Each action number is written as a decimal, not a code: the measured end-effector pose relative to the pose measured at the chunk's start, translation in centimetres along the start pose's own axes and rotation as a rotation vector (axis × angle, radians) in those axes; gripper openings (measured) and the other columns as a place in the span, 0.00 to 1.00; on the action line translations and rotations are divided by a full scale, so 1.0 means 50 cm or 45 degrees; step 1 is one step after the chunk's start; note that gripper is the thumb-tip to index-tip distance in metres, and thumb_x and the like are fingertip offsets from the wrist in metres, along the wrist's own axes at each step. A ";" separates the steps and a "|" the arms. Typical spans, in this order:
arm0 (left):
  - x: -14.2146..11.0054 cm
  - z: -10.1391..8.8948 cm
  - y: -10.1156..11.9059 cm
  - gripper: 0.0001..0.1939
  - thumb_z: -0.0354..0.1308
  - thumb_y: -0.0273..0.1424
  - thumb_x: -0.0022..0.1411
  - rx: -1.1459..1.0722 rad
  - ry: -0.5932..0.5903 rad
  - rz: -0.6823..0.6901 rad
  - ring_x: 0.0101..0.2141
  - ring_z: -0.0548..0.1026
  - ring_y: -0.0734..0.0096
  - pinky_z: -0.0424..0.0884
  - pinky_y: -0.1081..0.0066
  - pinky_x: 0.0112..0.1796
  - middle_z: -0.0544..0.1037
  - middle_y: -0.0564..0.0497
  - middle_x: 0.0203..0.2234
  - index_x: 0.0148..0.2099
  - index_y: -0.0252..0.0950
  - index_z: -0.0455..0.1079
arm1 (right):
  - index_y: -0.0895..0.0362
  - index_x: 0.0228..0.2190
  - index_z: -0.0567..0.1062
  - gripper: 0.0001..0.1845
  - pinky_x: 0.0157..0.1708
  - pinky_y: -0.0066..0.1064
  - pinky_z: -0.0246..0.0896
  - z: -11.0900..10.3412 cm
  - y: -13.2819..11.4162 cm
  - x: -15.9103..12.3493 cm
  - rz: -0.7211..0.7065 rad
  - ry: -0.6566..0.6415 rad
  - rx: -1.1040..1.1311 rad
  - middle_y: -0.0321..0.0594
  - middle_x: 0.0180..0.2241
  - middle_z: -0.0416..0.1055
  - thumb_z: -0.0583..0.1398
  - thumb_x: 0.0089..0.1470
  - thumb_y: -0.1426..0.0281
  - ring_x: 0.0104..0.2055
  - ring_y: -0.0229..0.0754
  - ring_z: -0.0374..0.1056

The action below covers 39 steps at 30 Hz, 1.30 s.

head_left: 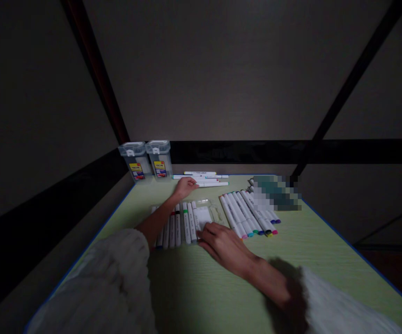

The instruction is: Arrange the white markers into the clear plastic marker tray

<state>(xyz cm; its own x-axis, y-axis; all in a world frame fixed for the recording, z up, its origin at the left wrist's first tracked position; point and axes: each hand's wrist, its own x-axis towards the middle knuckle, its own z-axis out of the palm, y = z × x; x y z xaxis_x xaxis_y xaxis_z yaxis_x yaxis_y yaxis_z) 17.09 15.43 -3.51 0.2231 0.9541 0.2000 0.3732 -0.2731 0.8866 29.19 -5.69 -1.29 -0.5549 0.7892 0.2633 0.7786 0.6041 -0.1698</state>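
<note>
At the back of the table, my left hand [186, 186] has its fingers closed at the near end of a white marker [213, 184]. Other white markers [200, 173] lie loosely beside it. Closer to me, a clear plastic tray [206, 202] holds a row of markers [186, 222], some with red, black or green bands; my left forearm covers part of the row. My right hand [223, 243] rests at the tray's front right, its bent fingers together at the lower end of the last marker in the row. What lies under those fingertips is hidden.
To the right of the tray lies a row of white markers [237, 213] with coloured ends. A blurred-out greenish item [277, 192] is behind them. Two lidded clear containers [138, 160] stand at the back left corner. The green table [194, 287] has blue edges, with walls beyond.
</note>
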 end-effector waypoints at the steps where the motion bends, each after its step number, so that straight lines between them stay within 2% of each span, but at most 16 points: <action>1: -0.004 -0.002 0.001 0.06 0.61 0.22 0.42 -0.046 0.005 -0.024 0.19 0.68 0.80 0.63 0.79 0.23 0.69 0.55 0.15 0.24 0.31 0.65 | 0.58 0.32 0.70 0.10 0.33 0.30 0.57 0.000 0.001 0.000 -0.003 0.004 0.004 0.40 0.31 0.65 0.50 0.56 0.70 0.35 0.40 0.62; 6: -0.038 -0.013 0.010 0.05 0.58 0.23 0.49 -0.250 0.025 -0.155 0.19 0.71 0.79 0.66 0.79 0.23 0.72 0.53 0.17 0.27 0.30 0.62 | 0.59 0.34 0.71 0.11 0.33 0.30 0.57 0.001 0.004 -0.001 -0.012 0.019 0.024 0.41 0.30 0.65 0.50 0.56 0.69 0.35 0.40 0.62; 8: -0.053 -0.017 0.016 0.05 0.57 0.21 0.49 -0.452 0.048 -0.267 0.20 0.73 0.78 0.68 0.79 0.25 0.72 0.52 0.17 0.28 0.30 0.62 | 0.59 0.34 0.71 0.11 0.33 0.30 0.57 0.001 0.004 -0.002 -0.012 0.022 0.025 0.41 0.30 0.65 0.50 0.56 0.69 0.35 0.40 0.63; 13: -0.079 -0.030 0.035 0.04 0.55 0.18 0.51 -0.720 0.125 -0.354 0.22 0.74 0.79 0.71 0.78 0.30 0.73 0.51 0.19 0.28 0.29 0.63 | 0.59 0.36 0.70 0.11 0.33 0.31 0.58 0.003 0.003 -0.002 -0.019 0.029 0.024 0.41 0.31 0.66 0.50 0.56 0.69 0.35 0.40 0.63; 18: -0.094 -0.044 0.045 0.04 0.53 0.17 0.52 -0.812 0.168 -0.351 0.22 0.74 0.78 0.72 0.75 0.34 0.73 0.51 0.20 0.28 0.29 0.64 | 0.59 0.35 0.71 0.11 0.33 0.31 0.58 0.004 0.002 -0.001 -0.014 0.028 0.024 0.41 0.31 0.66 0.50 0.56 0.70 0.34 0.40 0.62; 24: -0.112 -0.059 0.043 0.04 0.51 0.17 0.54 -0.886 0.225 -0.415 0.23 0.74 0.77 0.72 0.75 0.35 0.74 0.49 0.20 0.30 0.29 0.64 | 0.58 0.36 0.71 0.12 0.33 0.30 0.58 0.007 0.004 0.000 -0.016 0.021 0.023 0.41 0.30 0.65 0.49 0.57 0.69 0.34 0.39 0.62; 32: -0.111 -0.070 0.038 0.05 0.50 0.18 0.55 -0.973 0.255 -0.479 0.25 0.75 0.76 0.71 0.72 0.38 0.74 0.49 0.21 0.30 0.30 0.64 | 0.59 0.37 0.70 0.12 0.34 0.31 0.58 0.012 0.005 0.000 -0.010 0.017 0.055 0.41 0.31 0.65 0.49 0.57 0.69 0.35 0.40 0.62; 39: -0.115 -0.073 0.037 0.05 0.50 0.19 0.55 -0.983 0.258 -0.525 0.25 0.74 0.77 0.71 0.75 0.36 0.74 0.50 0.20 0.30 0.30 0.64 | 0.59 0.37 0.70 0.13 0.34 0.32 0.59 0.009 0.003 0.001 -0.016 0.013 0.073 0.41 0.31 0.65 0.49 0.57 0.69 0.34 0.40 0.62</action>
<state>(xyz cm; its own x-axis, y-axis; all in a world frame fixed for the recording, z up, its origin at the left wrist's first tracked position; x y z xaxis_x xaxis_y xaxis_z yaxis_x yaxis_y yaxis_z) 13.20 9.91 -1.48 0.0148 0.9813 -0.1917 -0.3373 0.1853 0.9230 29.15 -5.52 -1.75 -0.5612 0.7806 0.2752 0.7536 0.6194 -0.2202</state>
